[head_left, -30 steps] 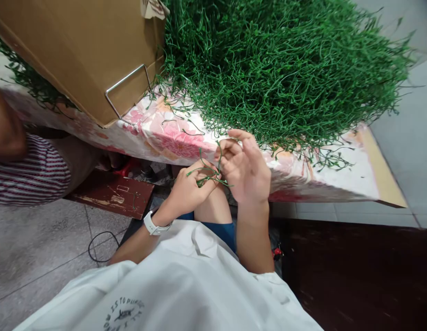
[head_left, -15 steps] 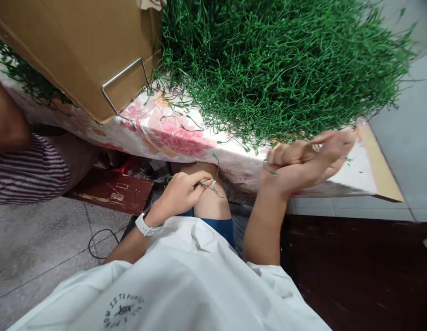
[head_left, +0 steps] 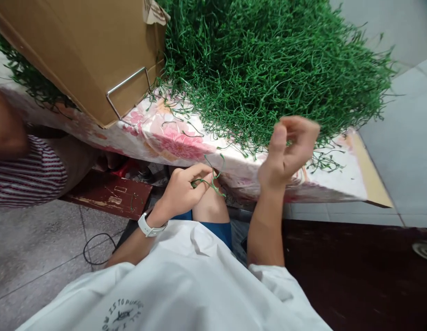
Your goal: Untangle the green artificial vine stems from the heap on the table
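My left hand (head_left: 186,188), with a white watch (head_left: 149,225) on its wrist, is closed over my lap. Thumb and forefinger pinch a few thin green stems (head_left: 215,181) that look artificial; more green shows inside the curled fingers. My right hand (head_left: 292,149) is raised over the table edge, in front of a big heap of similar green stems (head_left: 268,69). Its thumb stands apart from the loosely curled fingers, which are a little blurred, and I see nothing held there. A small loose cluster of stems (head_left: 326,161) lies on the cloth to its right.
A tall cardboard box (head_left: 78,59) with a metal wire stand (head_left: 127,85) is left of the heap on the floral tablecloth (head_left: 181,142). Another person's striped clothing (head_left: 27,170) shows at far left. Below are a dark red board (head_left: 110,191) and a black cable (head_left: 96,248).
My right hand has moved left and turned upward, away from the right end of the table, uncovering the stem cluster there. My left hand stays over my lap, still pinching stems.
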The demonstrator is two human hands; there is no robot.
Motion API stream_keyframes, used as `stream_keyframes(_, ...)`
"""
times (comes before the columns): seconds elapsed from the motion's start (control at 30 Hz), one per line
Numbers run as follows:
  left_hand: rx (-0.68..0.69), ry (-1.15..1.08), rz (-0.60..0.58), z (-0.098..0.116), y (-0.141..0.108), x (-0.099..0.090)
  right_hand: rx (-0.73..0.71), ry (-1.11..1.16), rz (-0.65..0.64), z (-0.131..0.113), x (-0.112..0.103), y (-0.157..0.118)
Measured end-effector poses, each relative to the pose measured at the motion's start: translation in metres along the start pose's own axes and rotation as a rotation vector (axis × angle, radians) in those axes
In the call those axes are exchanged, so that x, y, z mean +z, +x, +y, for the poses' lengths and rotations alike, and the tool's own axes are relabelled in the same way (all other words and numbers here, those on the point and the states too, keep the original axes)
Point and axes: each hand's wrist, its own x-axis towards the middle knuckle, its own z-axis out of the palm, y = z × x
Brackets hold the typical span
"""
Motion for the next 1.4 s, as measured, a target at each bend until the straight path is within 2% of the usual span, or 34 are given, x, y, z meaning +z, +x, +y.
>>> stream_keyframes(0.03,0.005,0.006,0.018,0.000,0.000,0.000,0.154,0.161,0.025,-0.008,0.002,-0.018)
stream_keyframes(0.07,0.010,0.023,0.030,0.001,0.000,0.000,0.351,0.305,-0.014,-0.015,0.004,-0.035)
stream_keyframes(0.17,0.040,0.142,-0.020,0.000,0.000,0.000,0.911,0.600,-0.311,-0.032,0.010,-0.068)
stream_keyframes(0.23,0.084,0.264,-0.095,-0.001,-0.002,-0.001,1.093,0.725,-0.471,-0.039,0.016,-0.074)
stream_keyframes(0.3,0.133,0.385,-0.145,-0.002,-0.005,-0.002,1.134,0.823,-0.511,-0.042,0.021,-0.072)
stream_keyframes(0.37,0.170,0.462,-0.168,-0.004,-0.009,-0.003,1.128,0.885,-0.464,-0.043,0.025,-0.067)
stream_keyframes(0.47,0.211,0.452,-0.205,-0.005,-0.014,-0.003,1.126,0.927,-0.386,-0.043,0.023,-0.061)
stream_keyframes(0.53,0.229,0.447,-0.220,-0.006,-0.017,-0.004,1.069,0.910,-0.322,-0.041,0.017,-0.057)
stream_keyframes(0.57,0.239,0.462,-0.231,-0.007,-0.018,-0.005,1.004,0.878,-0.262,-0.039,0.013,-0.054)
stream_keyframes(0.6,0.248,0.483,-0.250,-0.008,-0.019,-0.007,0.891,0.828,-0.147,-0.038,0.008,-0.051)
stream_keyframes(0.7,0.244,0.496,-0.295,-0.013,-0.022,-0.017,0.429,0.617,0.299,-0.039,-0.009,-0.035)
stream_keyframes(0.73,0.223,0.470,-0.280,-0.015,-0.022,-0.022,0.340,0.567,0.370,-0.041,-0.015,-0.029)
stream_keyframes(0.77,0.193,0.438,-0.244,-0.016,-0.022,-0.026,0.300,0.540,0.380,-0.044,-0.020,-0.023)
stream_keyframes(0.9,0.087,0.347,-0.077,-0.015,-0.016,-0.033,0.315,0.515,0.118,-0.052,-0.027,0.007)
stream_keyframes(1.0,0.052,0.319,-0.064,-0.007,-0.010,-0.026,0.098,0.371,0.040,-0.037,-0.017,0.039)
stream_keyframes(1.07,0.019,0.266,-0.082,-0.003,-0.007,-0.019,-0.096,0.124,-0.025,-0.016,-0.009,0.059)
stream_keyframes(1.13,-0.048,0.162,-0.090,-0.002,-0.005,-0.013,-0.200,-0.177,-0.108,0.002,-0.003,0.068)
stream_keyframes(1.17,-0.094,0.091,-0.081,-0.002,-0.004,-0.012,-0.219,-0.262,-0.117,0.008,-0.001,0.065)
stream_keyframes(1.23,-0.180,-0.062,-0.030,-0.004,-0.003,-0.011,-0.176,-0.197,-0.086,0.013,0.003,0.042)
stream_keyframes(1.3,-0.235,-0.240,0.053,-0.007,0.000,-0.012,0.000,0.100,-0.099,0.008,0.007,0.003)
stream_keyframes(1.33,-0.256,-0.332,0.095,-0.008,0.001,-0.013,0.121,0.235,-0.163,0.003,0.009,-0.020)
stream_keyframes(1.4,-0.297,-0.492,0.148,-0.009,0.004,-0.016,0.315,0.364,-0.306,-0.010,0.014,-0.061)
